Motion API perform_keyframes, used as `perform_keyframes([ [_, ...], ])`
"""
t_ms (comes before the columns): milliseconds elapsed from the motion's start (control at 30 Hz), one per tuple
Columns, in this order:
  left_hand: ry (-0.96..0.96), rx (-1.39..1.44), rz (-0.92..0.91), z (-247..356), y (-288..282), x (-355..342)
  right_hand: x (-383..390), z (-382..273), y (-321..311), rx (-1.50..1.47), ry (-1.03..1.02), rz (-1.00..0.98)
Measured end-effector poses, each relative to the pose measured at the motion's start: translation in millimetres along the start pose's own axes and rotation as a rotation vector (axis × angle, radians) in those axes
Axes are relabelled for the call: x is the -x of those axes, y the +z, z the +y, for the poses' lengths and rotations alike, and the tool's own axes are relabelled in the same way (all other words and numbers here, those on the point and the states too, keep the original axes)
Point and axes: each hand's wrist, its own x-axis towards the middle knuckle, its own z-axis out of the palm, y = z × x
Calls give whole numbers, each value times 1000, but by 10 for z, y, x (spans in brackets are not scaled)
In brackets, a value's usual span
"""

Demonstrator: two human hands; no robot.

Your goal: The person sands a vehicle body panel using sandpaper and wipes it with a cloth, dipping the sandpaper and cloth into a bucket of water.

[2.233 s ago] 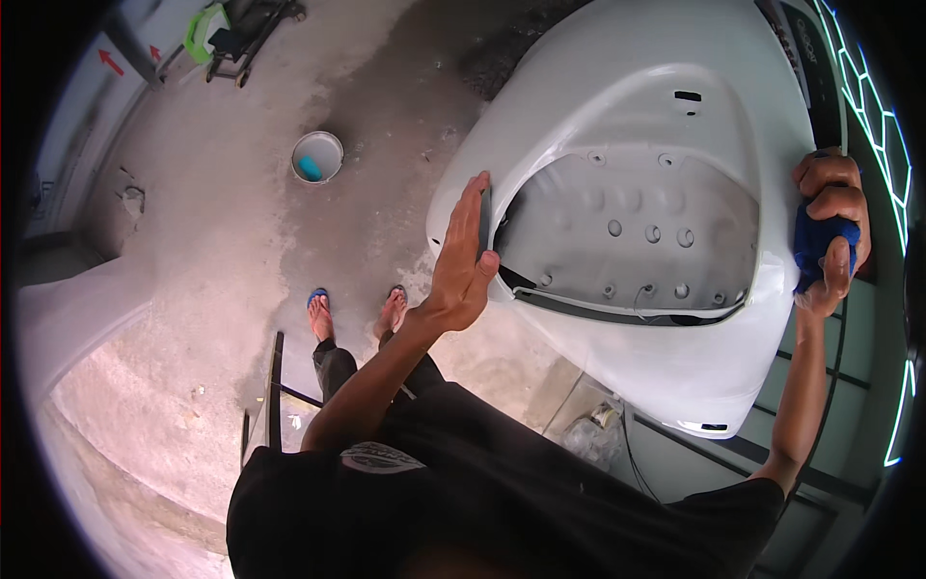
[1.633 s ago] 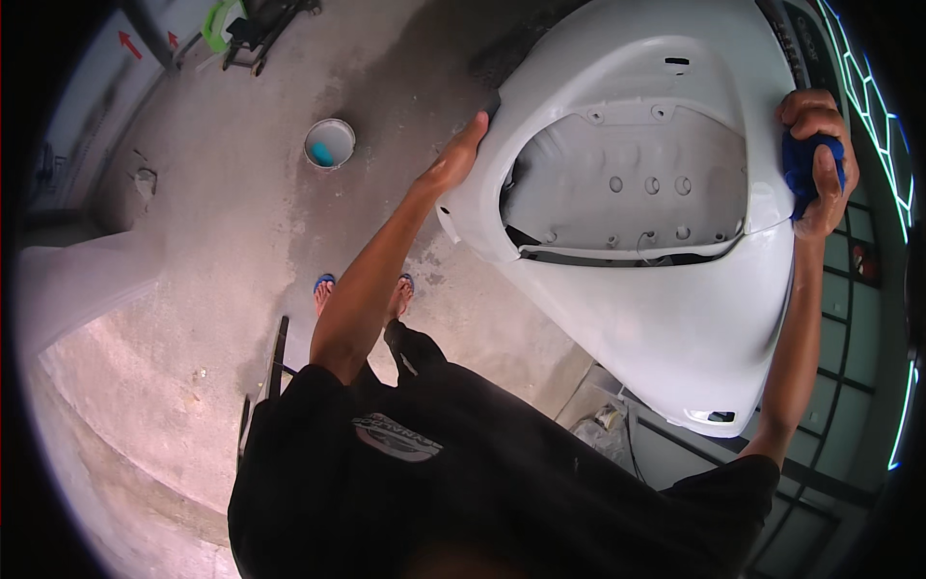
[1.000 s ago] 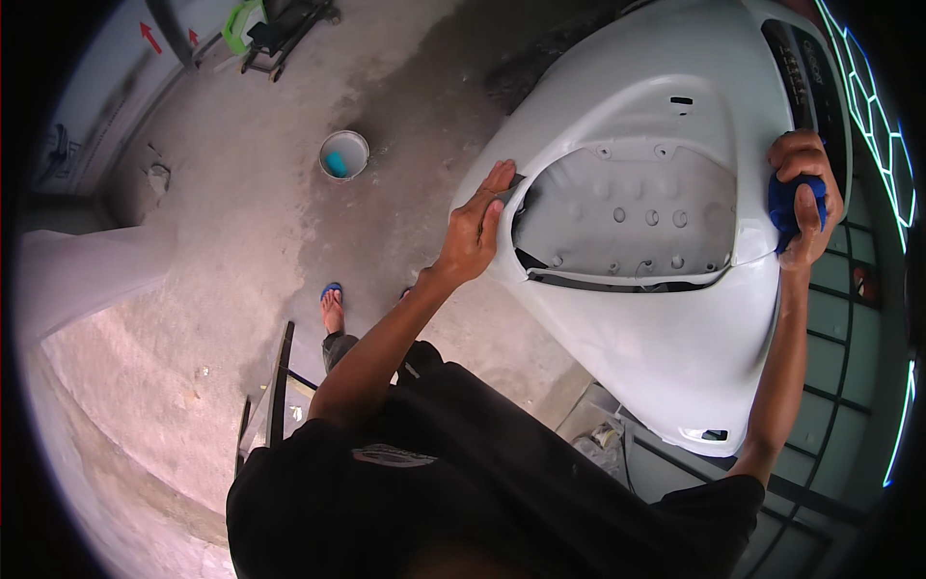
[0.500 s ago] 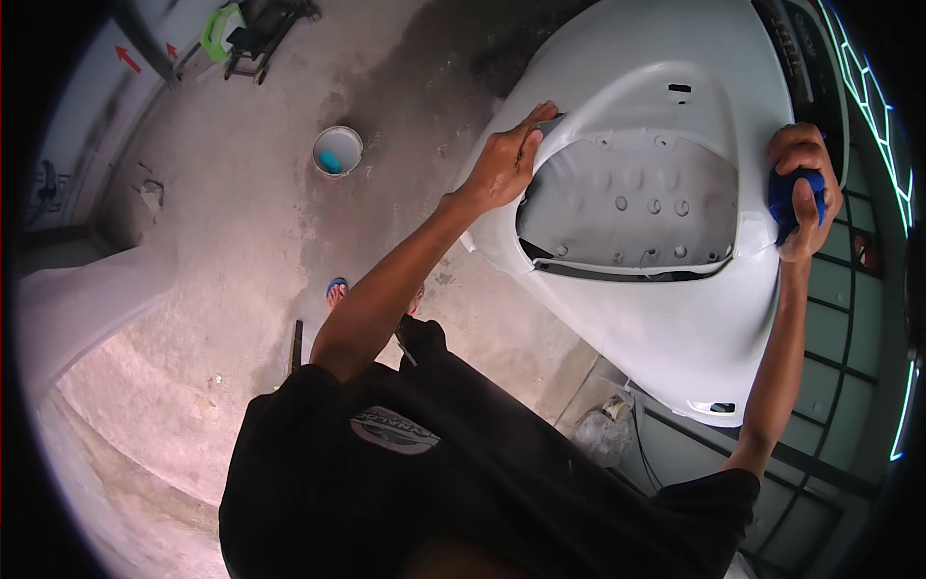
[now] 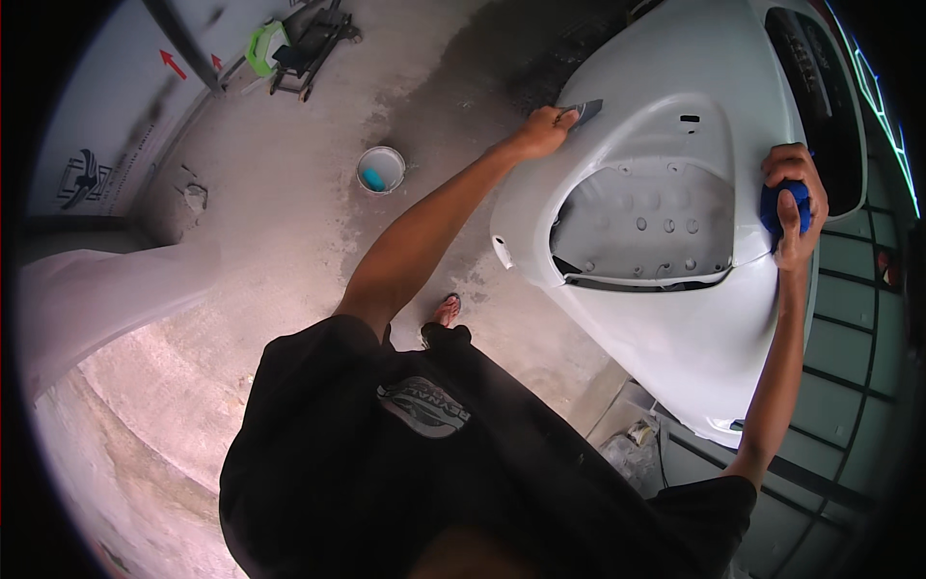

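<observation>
A pale grey-white car body panel [image 5: 637, 323] with a wide recess [image 5: 646, 207] lies under both my arms. My left hand [image 5: 542, 135] is closed around a thin dark grey sheet of sandpaper [image 5: 586, 111], at the panel's far left edge. The sheet's free end points over the panel; whether it touches the surface I cannot tell. On the right side of the recess, my right hand [image 5: 801, 198] grips a wadded blue cloth [image 5: 783, 205] against the panel. The palm and fingers partly cover the cloth.
A white bucket [image 5: 382, 154] with a teal sponge-like thing [image 5: 374, 179] stands on the partly wet concrete floor [image 5: 415, 232]. Farther left is a black wheeled stand [image 5: 311, 48] beside a green object [image 5: 265, 48]. A crumpled plastic bag [image 5: 629, 455] lies below the panel; dark car glass [image 5: 820, 106] is at right.
My left hand has moved off the recess rim toward the far left edge, and more of the sandpaper shows. My right hand keeps its place on the cloth. The whole view has shifted slightly.
</observation>
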Motion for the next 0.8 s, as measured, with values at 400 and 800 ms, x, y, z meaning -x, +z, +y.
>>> perform_keyframes([
  [400,-1655,-115,706,-3435,-1648,6074,57,19,-3,46,46,71],
  [800,-1310,172,830,-2977,-2849,5156,-119,-243,34,203,183,64],
])
